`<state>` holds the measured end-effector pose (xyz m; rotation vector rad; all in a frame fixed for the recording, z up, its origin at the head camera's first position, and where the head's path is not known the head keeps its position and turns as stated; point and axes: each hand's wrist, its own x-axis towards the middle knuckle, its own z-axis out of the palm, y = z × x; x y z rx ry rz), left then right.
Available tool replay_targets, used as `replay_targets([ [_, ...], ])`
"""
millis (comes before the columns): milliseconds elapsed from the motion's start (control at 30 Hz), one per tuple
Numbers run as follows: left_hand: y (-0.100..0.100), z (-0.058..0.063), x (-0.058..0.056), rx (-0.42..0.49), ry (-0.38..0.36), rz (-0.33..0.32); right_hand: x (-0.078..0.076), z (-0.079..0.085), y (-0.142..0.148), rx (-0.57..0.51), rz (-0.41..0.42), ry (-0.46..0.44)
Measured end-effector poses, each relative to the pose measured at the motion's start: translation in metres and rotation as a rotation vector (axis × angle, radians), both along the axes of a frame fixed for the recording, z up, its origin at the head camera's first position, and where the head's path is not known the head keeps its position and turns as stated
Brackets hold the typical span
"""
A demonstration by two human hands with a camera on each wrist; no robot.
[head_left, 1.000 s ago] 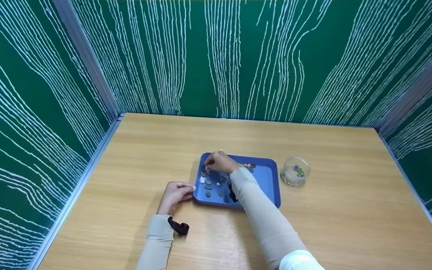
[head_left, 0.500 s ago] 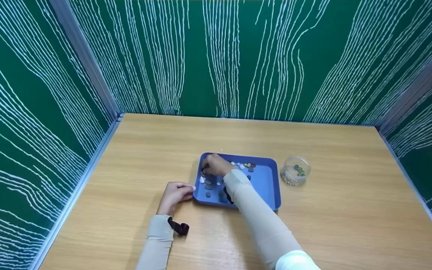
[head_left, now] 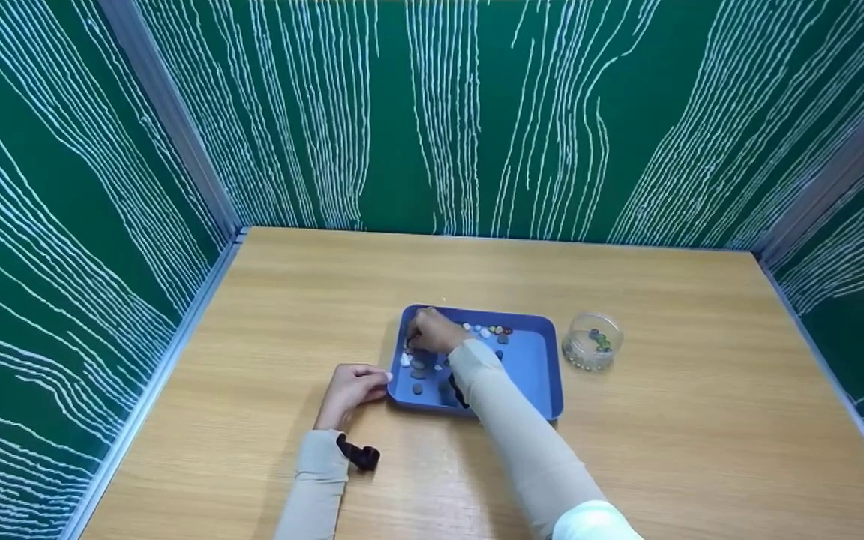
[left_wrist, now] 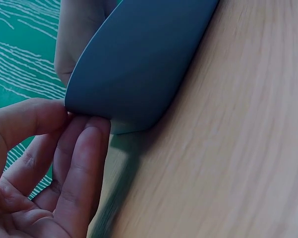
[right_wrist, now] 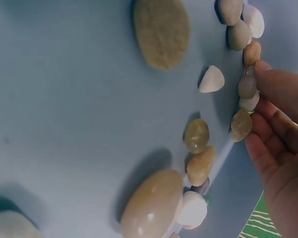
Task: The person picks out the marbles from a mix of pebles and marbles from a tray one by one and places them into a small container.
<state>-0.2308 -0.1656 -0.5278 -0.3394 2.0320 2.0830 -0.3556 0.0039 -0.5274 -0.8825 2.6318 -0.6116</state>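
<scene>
In the head view, a blue tray point(head_left: 526, 382) holds pebbles of several colours. At its front left corner my left hand point(head_left: 349, 390) pinches the rim; in the left wrist view the thumb lies at the edge and the fingers point(left_wrist: 84, 163) press the outer wall. My right hand point(head_left: 434, 331) reaches into the tray's back left part. In the right wrist view, its thumb and fingers close around small pebbles by the tray wall, among them a grey pebble point(right_wrist: 247, 87) and an olive pebble point(right_wrist: 241, 125). An orange pebble point(right_wrist: 252, 52) sits by the thumb tip.
Right of the tray stands a clear round container point(head_left: 592, 342) with green and blue glass pieces. Along the tray's back wall runs a row of small pebbles point(head_left: 485, 331). Larger flat stones point(head_left: 418, 389) lie at its left. Patterned green panels surround the wooden table point(head_left: 702, 390).
My right hand has shifted slightly left and toward me along the tray's left side, uncovering white pebbles at the back wall. My left hand stays at the tray corner.
</scene>
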Motion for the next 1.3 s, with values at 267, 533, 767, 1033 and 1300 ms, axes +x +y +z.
replay_targets([
  [267,0.002,-0.001,0.000,0.008,0.005,-0.003,0.000,-0.002,0.008,-0.099,-0.009,0.014],
  [533,0.000,-0.023,-0.010,0.024,0.004,-0.011,-0.002,-0.004,0.018,-0.160,-0.078,-0.031],
  [767,0.001,-0.034,-0.014,0.008,-0.006,0.033,-0.003,0.001,0.028,-0.149,-0.170,-0.098],
  [1033,0.000,-0.034,-0.014,-0.001,-0.032,0.056,-0.002,0.012,0.036,-0.175,-0.195,-0.145],
  [1300,-0.003,-0.031,-0.013,0.016,-0.024,0.033,0.000,0.024,0.045,-0.205,-0.165,-0.113],
])
